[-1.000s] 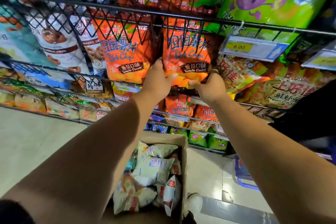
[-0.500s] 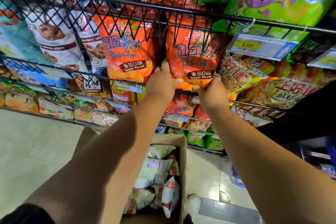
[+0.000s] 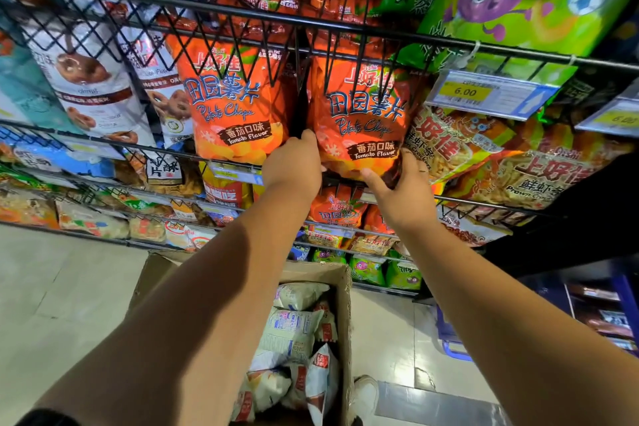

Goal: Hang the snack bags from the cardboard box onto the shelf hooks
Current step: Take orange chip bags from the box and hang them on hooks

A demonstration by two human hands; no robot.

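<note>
An orange tomato-flavour potato chip bag (image 3: pixel 363 114) stands in the wire shelf rack (image 3: pixel 242 15), behind its black bars. My left hand (image 3: pixel 294 166) grips the bag's lower left corner. Its lower right corner is held by my right hand (image 3: pixel 401 190). A second identical orange bag (image 3: pixel 235 107) sits just to its left. Below my arms, the open cardboard box (image 3: pixel 342 315) stands on the floor and holds several pale snack bags (image 3: pixel 294 325).
Green snack bags (image 3: pixel 518 0) hang at upper right above a yellow 6.00 price tag (image 3: pixel 484 93). Prawn cracker bags (image 3: pixel 501 162) fill the right, pretzel bags (image 3: pixel 93 79) the left. Lower wire shelves hold more snacks. A shoe (image 3: pixel 366 394) shows beside the box.
Both hands have pushed the orange bag upward and deeper into the rack. The view has moved closer to the shelf.
</note>
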